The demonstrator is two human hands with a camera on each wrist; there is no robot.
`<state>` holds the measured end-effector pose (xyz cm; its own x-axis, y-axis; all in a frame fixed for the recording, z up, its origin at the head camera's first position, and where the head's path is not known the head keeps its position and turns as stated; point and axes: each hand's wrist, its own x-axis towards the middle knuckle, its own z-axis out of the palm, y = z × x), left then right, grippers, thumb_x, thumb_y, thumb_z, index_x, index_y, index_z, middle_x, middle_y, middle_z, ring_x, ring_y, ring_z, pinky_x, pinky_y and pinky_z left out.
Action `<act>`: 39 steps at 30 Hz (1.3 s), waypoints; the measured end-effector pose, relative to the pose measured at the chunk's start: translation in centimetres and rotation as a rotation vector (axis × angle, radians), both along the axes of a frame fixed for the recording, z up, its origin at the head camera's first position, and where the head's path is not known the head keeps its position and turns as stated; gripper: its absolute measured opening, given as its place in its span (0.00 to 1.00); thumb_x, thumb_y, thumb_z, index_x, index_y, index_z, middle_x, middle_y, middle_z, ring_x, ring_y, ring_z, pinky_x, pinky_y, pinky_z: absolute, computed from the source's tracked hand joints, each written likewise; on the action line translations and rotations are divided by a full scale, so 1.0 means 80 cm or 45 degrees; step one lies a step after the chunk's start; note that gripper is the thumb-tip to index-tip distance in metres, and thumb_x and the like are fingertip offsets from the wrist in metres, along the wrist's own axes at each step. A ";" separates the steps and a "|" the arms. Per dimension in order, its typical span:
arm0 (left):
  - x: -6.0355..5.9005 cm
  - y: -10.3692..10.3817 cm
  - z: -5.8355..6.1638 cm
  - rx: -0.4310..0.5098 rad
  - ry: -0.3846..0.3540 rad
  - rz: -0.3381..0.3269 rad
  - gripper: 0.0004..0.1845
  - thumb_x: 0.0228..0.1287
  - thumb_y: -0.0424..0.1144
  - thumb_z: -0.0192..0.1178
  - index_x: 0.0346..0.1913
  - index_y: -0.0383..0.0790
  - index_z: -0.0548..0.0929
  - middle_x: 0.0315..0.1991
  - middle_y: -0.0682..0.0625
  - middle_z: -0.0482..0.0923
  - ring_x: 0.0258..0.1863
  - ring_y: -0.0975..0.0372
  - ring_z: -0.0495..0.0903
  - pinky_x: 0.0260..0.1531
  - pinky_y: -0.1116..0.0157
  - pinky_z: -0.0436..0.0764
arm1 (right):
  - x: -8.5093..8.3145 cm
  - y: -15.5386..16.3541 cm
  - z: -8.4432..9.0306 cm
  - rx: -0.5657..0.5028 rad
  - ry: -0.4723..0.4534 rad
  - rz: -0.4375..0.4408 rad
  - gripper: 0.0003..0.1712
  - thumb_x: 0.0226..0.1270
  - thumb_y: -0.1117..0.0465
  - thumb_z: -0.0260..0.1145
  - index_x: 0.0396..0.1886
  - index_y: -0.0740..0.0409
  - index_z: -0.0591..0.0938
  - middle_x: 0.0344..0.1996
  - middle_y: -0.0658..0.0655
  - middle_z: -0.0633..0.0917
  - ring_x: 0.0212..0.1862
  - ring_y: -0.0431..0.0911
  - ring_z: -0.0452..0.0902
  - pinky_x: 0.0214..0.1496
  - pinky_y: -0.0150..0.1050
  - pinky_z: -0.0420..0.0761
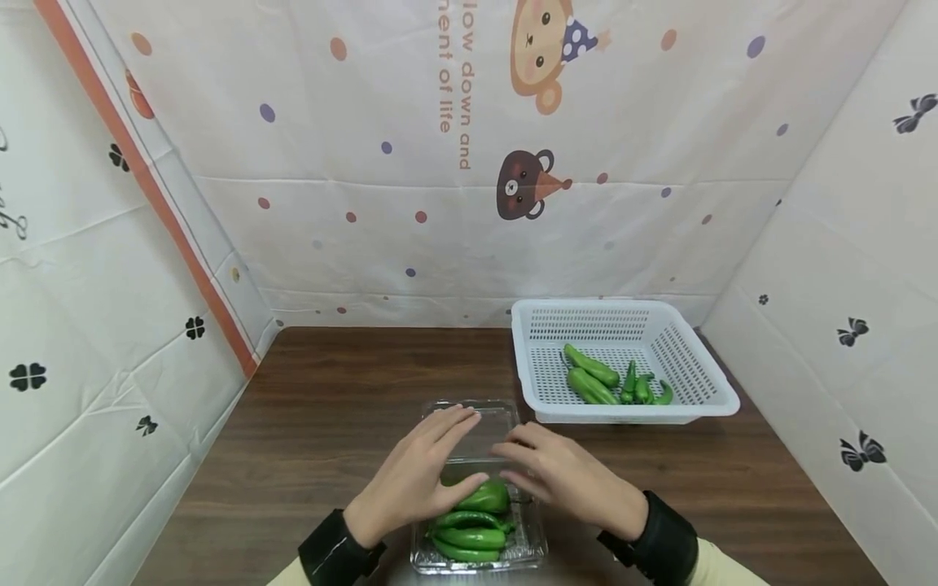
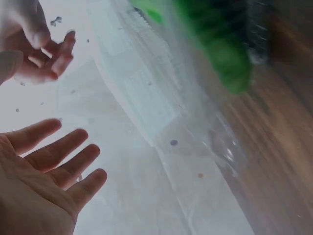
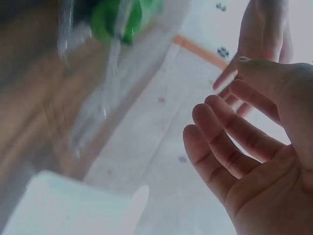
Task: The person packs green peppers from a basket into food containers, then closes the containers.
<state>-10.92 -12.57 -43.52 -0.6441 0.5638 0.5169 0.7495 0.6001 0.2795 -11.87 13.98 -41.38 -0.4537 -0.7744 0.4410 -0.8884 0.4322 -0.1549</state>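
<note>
A clear plastic clamshell box (image 1: 538, 547) stands at the table's front, its lid (image 1: 493, 417) folded back away from the person. Several green peppers (image 1: 471, 539) lie inside it, and a rounder green pepper (image 1: 493, 495) is behind them, partly covered by the left hand. Above the box's left side hovers the left hand (image 1: 418, 472), fingers extended, holding nothing. Over its right side is the right hand (image 1: 560, 472), fingers loosely bent and nothing in them. In the left wrist view, a blurred green pepper (image 2: 230, 63) shows near the box wall.
A white perforated basket (image 1: 703, 374) stands at the back right of the brown table (image 1: 352, 382), with several green peppers (image 1: 592, 384) in it. Printed cloth walls (image 1: 410, 244) enclose the back and both sides.
</note>
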 end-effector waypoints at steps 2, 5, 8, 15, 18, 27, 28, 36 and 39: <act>-0.003 0.007 0.002 0.016 0.006 -0.018 0.36 0.68 0.57 0.67 0.71 0.38 0.75 0.68 0.43 0.76 0.68 0.50 0.74 0.68 0.51 0.74 | -0.010 0.007 0.008 -0.035 0.026 -0.017 0.21 0.64 0.61 0.76 0.57 0.53 0.85 0.45 0.49 0.82 0.43 0.38 0.78 0.43 0.30 0.81; -0.010 0.019 0.005 0.029 0.020 -0.042 0.32 0.67 0.54 0.68 0.67 0.37 0.79 0.64 0.42 0.79 0.64 0.50 0.78 0.65 0.53 0.77 | -0.030 0.018 0.022 -0.088 0.063 -0.052 0.21 0.61 0.63 0.77 0.55 0.56 0.86 0.44 0.51 0.84 0.42 0.40 0.80 0.43 0.34 0.84; -0.018 0.032 0.011 0.053 0.046 -0.059 0.25 0.66 0.50 0.69 0.59 0.37 0.84 0.57 0.43 0.84 0.58 0.54 0.82 0.61 0.58 0.81 | -0.051 0.031 0.033 -0.106 0.109 -0.092 0.21 0.61 0.63 0.77 0.54 0.58 0.86 0.44 0.53 0.84 0.43 0.43 0.81 0.43 0.38 0.85; -0.040 0.061 0.023 0.108 0.034 -0.067 0.13 0.68 0.45 0.69 0.48 0.40 0.85 0.45 0.48 0.87 0.44 0.60 0.87 0.43 0.68 0.86 | -0.093 0.057 0.053 -0.044 0.044 -0.239 0.21 0.63 0.65 0.76 0.55 0.61 0.85 0.40 0.56 0.84 0.36 0.44 0.80 0.34 0.39 0.83; -0.049 0.070 0.026 0.105 0.008 -0.026 0.14 0.68 0.46 0.68 0.49 0.40 0.84 0.43 0.49 0.86 0.41 0.62 0.85 0.38 0.71 0.85 | -0.110 0.067 0.061 0.019 -0.088 -0.338 0.22 0.67 0.63 0.74 0.59 0.61 0.83 0.41 0.57 0.84 0.37 0.46 0.81 0.36 0.41 0.84; -0.072 0.092 0.032 0.034 0.012 0.060 0.19 0.69 0.47 0.67 0.55 0.38 0.82 0.43 0.48 0.83 0.38 0.63 0.78 0.32 0.71 0.79 | -0.165 0.098 0.060 0.122 -0.255 -0.435 0.24 0.68 0.64 0.73 0.61 0.67 0.81 0.48 0.65 0.87 0.43 0.54 0.84 0.43 0.51 0.86; -0.074 0.094 0.032 0.029 0.009 0.062 0.19 0.70 0.46 0.67 0.55 0.37 0.82 0.43 0.48 0.82 0.37 0.63 0.78 0.31 0.71 0.78 | -0.171 0.100 0.058 0.130 -0.267 -0.438 0.24 0.67 0.64 0.73 0.61 0.67 0.81 0.48 0.65 0.87 0.43 0.54 0.84 0.43 0.51 0.86; -0.091 0.111 0.027 -0.036 0.002 0.081 0.19 0.71 0.46 0.66 0.58 0.37 0.81 0.46 0.47 0.82 0.39 0.60 0.79 0.35 0.68 0.79 | -0.211 0.117 0.041 0.226 -0.378 -0.455 0.22 0.66 0.67 0.74 0.58 0.69 0.82 0.43 0.66 0.86 0.43 0.60 0.84 0.41 0.52 0.84; -0.096 0.118 0.023 -0.050 -0.011 0.095 0.20 0.72 0.46 0.65 0.59 0.38 0.81 0.47 0.47 0.83 0.40 0.60 0.80 0.36 0.68 0.79 | -0.224 0.123 0.036 0.285 -0.433 -0.489 0.22 0.66 0.68 0.73 0.57 0.69 0.82 0.46 0.68 0.86 0.44 0.60 0.83 0.42 0.52 0.84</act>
